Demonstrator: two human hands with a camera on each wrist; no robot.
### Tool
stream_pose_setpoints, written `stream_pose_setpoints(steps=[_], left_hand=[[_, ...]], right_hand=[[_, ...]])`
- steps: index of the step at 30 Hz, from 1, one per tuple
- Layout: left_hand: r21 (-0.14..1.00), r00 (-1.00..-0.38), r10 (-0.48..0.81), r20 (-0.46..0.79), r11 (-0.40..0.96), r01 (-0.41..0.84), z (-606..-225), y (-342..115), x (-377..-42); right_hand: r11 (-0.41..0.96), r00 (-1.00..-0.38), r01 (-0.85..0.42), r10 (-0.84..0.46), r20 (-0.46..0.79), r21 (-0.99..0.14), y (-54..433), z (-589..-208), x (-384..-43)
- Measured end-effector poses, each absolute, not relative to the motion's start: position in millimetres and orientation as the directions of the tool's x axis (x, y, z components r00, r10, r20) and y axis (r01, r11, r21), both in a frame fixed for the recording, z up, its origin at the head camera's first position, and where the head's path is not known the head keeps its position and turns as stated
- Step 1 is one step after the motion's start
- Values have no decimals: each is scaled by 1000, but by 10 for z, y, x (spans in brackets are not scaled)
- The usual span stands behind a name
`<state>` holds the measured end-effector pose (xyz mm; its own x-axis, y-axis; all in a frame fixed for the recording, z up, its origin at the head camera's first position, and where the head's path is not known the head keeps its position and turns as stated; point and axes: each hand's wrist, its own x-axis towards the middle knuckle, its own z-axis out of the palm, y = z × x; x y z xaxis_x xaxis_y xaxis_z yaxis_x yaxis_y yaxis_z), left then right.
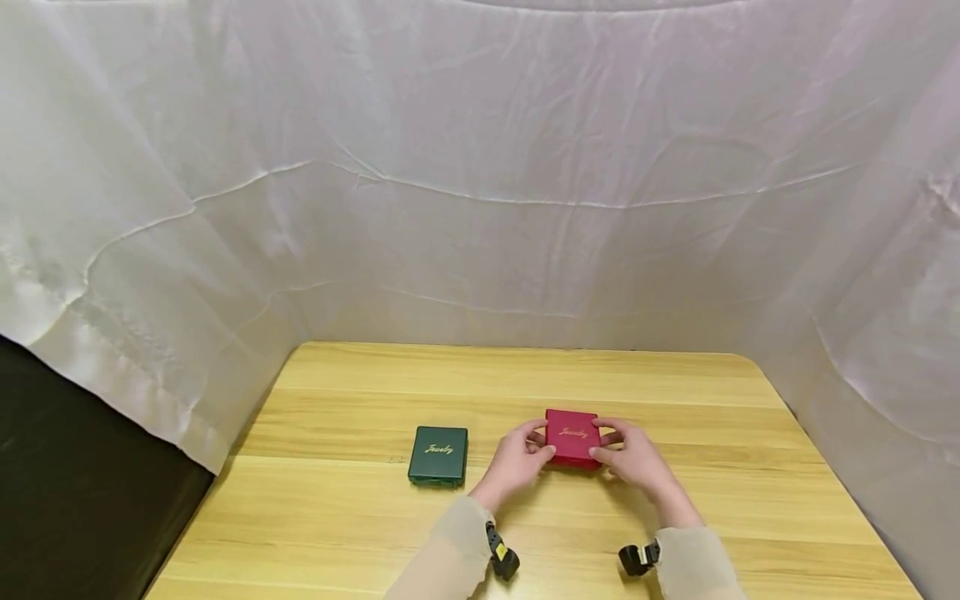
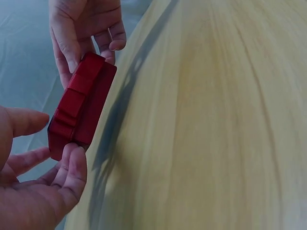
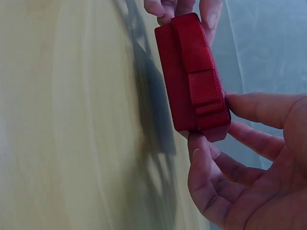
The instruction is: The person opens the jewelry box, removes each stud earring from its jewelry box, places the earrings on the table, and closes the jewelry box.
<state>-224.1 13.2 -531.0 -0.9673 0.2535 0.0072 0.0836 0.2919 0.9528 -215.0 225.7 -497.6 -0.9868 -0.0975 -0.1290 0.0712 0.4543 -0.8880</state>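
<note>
Both hands hold a red jewelry box [image 1: 573, 435] between them, lifted over the table with its shadow below in the wrist views. Gold "Jewelry" lettering shows on its lid, and a ribbed band with a folded bow [image 3: 201, 72] runs along its front side. My left hand [image 1: 519, 457] grips the left end, thumb at the lid's edge and fingers curled beneath. At the opposite end, my right hand [image 1: 636, 457] pinches the box the same way, its thumb [image 3: 259, 106] against the edge. A dark green jewelry box [image 1: 438, 454] lies closed on the table, left of the left hand.
The wooden table [image 1: 360, 533] has rounded far corners. Pale fabric [image 1: 480, 250] hangs behind it and along both sides. Something black [image 1: 82, 483] lies beyond the table's left edge. Small wrist cameras [image 1: 504, 560] are strapped over the sleeves.
</note>
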Motion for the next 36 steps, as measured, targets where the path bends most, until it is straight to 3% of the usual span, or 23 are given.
stream_pose_setpoints(steps=[26, 36], left_hand=[[887, -967, 244, 70, 428, 172, -5231, -294, -2002], [869, -967, 250, 37, 470, 155, -5243, -354, -1902]], right_hand=[[432, -987, 33, -129, -98, -901, 1804, -5042, -2015], [413, -982, 18, -164, -94, -911, 1735, -5095, -1962]])
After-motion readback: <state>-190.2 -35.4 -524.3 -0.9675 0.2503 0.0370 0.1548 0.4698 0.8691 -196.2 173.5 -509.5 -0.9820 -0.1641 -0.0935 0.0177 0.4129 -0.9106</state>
